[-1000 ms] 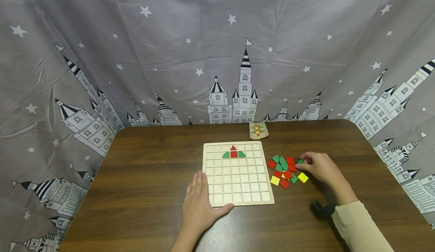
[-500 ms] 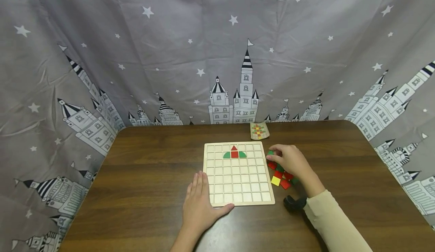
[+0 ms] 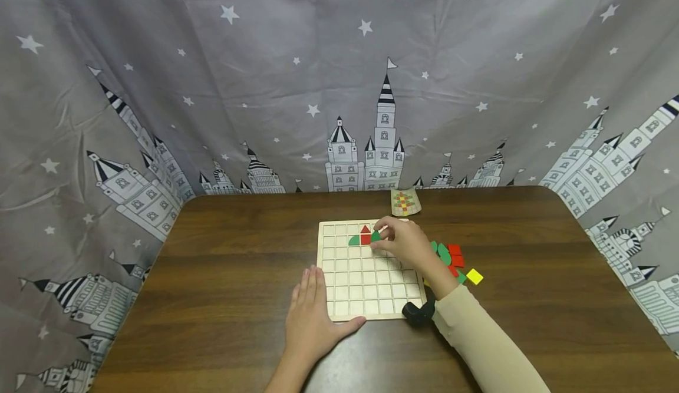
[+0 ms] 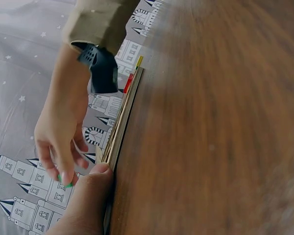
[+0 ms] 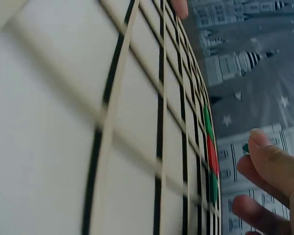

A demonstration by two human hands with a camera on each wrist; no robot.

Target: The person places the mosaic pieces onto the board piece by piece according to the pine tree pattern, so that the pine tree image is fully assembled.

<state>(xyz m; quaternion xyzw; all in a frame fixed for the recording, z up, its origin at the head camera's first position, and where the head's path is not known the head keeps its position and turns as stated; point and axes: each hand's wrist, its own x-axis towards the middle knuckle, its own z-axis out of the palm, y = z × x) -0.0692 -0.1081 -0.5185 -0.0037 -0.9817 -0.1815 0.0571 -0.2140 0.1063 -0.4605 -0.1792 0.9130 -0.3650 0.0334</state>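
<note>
A light wooden grid board [image 3: 348, 293] lies on the table. My left hand [image 3: 312, 325] rests at its near left corner, fingers straight along the left edge, thumb [image 4: 95, 183] at the front edge. Over the board's upper right part, my right hand [image 3: 407, 244] pinches a small green tile [image 4: 64, 182] between thumb and fingers, above the surface; its shape is mostly hidden. In the upper rows sit a red triangle [image 3: 365, 229], a red square [image 3: 365, 240] and a green quarter-round tile [image 3: 353, 240]. Another green quarter-round tile [image 5: 214, 188] lies on the square's other side.
Right of the board lie several loose tiles, among them red squares [image 3: 455, 256], a green leaf-shaped tile [image 3: 444, 254] and a yellow square [image 3: 474, 277]; the right forearm covers some. A small pattern card [image 3: 405, 202] lies behind the board. A patterned grey curtain [image 3: 254, 86] hangs beyond the table.
My right hand has moved left from the loose tiles to over the board's upper part, carrying a green tile. My left hand has stayed at the board's corner.
</note>
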